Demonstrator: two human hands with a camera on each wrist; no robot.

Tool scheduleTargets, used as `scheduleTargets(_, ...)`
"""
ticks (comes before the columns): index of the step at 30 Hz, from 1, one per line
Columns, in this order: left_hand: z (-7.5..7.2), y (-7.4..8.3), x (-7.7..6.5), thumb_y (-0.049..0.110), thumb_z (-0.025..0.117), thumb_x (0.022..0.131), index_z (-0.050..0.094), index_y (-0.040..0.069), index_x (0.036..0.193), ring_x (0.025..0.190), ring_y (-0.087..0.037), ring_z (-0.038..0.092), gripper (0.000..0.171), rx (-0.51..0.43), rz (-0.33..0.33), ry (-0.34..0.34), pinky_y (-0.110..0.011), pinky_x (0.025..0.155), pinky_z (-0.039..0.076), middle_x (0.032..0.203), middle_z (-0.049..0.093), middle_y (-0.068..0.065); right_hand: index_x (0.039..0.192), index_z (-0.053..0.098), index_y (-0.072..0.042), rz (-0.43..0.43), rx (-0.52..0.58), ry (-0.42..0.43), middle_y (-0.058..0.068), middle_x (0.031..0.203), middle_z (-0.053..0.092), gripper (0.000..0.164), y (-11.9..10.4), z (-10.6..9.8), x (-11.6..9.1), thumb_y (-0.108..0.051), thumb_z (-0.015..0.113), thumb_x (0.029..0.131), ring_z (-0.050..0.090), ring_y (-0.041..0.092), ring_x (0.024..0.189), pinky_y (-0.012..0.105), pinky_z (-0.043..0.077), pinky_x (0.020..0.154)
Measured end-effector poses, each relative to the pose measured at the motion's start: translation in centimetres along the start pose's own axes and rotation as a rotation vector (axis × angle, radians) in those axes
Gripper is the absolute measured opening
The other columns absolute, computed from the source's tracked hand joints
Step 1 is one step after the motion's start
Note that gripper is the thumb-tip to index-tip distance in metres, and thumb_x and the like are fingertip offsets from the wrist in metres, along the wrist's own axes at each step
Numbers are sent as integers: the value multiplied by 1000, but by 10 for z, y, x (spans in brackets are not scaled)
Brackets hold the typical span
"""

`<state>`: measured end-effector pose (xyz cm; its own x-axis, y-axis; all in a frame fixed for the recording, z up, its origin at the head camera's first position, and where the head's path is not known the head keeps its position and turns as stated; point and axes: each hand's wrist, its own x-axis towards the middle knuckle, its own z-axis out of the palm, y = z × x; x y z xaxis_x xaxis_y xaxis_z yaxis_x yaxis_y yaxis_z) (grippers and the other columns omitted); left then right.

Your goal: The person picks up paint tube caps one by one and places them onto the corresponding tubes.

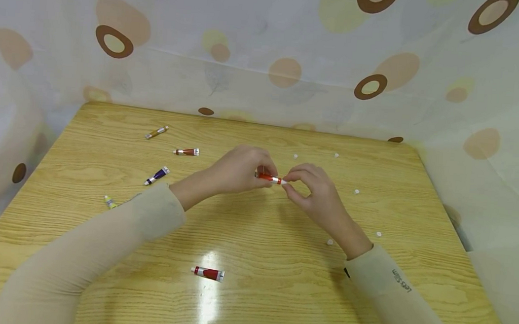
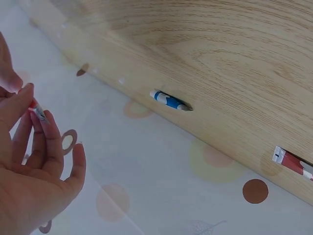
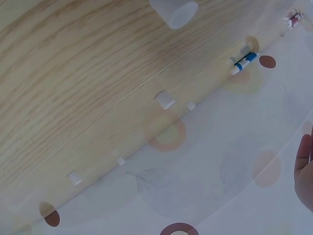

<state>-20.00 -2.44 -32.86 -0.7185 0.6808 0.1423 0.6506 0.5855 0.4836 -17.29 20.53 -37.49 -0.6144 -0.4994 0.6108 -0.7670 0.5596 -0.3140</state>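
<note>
Over the middle of the table, my left hand (image 1: pixel 242 170) holds a small orange-red paint tube (image 1: pixel 267 178) between thumb and fingers, its white-capped end pointing right. The thumb and index finger of my right hand (image 1: pixel 318 194) pinch the white cap (image 1: pixel 284 182). In the left wrist view the left hand (image 2: pixel 41 156) shows its palm, and its fingers cover much of the tube. Part of a hand (image 3: pixel 304 174) enters the right edge of the right wrist view.
On the wooden table (image 1: pixel 267 295) lie an ochre tube (image 1: pixel 157 132), a brownish-red tube (image 1: pixel 187 151), a purple tube (image 1: pixel 156 176), a yellow tube (image 1: pixel 110 202), a dark red tube (image 1: pixel 207 274) and a blue tube (image 2: pixel 169 100). Several white caps (image 1: pixel 356 191) lie scattered right. Patterned curtain (image 1: pixel 260 40) borders it.
</note>
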Motion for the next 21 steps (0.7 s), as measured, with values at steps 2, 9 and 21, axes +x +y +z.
scheduleTargets(2,0,0,0,17,80,91,81,13,102,86,-13,70,12,19,14,10,-28,79,57,102,76,0,93,74,-2,1,0,2,11,99,72,13,1,0,0,0,82,83,67,29,95,46,57,89)
scheduleTargets(9,5,-1,0,19,81,90,83,12,99,81,-14,70,11,109,117,108,-39,91,56,98,76,-1,92,72,-3,45,25,-5,10,97,72,11,1,0,1,0,80,86,67,28,94,46,57,89)
scheduleTargets(21,8,-3,-2,20,82,89,83,12,98,88,-16,69,12,205,169,163,-40,94,53,96,75,0,92,72,-5,173,67,-74,8,98,72,6,-3,-2,4,-3,77,90,67,22,92,41,59,83)
